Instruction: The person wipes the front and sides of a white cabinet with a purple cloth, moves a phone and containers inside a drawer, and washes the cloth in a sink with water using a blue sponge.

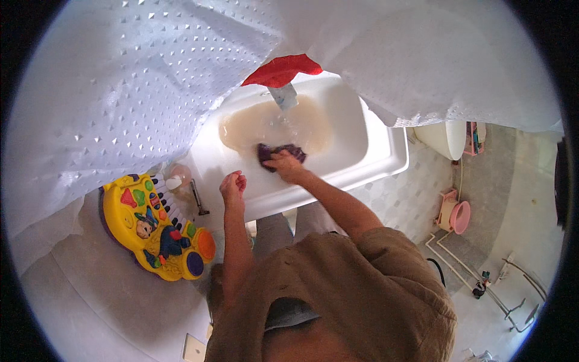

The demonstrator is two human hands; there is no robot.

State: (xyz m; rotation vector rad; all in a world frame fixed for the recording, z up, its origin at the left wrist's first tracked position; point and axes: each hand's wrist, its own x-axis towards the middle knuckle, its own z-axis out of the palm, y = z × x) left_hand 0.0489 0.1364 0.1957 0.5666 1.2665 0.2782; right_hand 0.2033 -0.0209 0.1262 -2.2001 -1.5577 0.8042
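Note:
A dark purple cloth (267, 156) is in my right hand (287, 165), low in a white basin (346, 158). Cloudy beige water (244, 122) pools at the basin's far side, just beyond the cloth. My left hand (234, 185) hovers over the near left part of the basin, apart from the cloth. Its fingers are curled in and nothing shows in them. Above the water, a flat metal spout (285, 97) points down, and the water beneath it looks stirred. A red piece of material (285, 71) covers the upper end of the spout.
A yellow toy keyboard (172, 246) stands left of the basin. Between them are a razor (197, 197) and a clear bottle (180, 174). White embossed sheeting (113, 104) hangs across the top. To the right are a pink bucket (460, 217) and wall pipes (457, 260).

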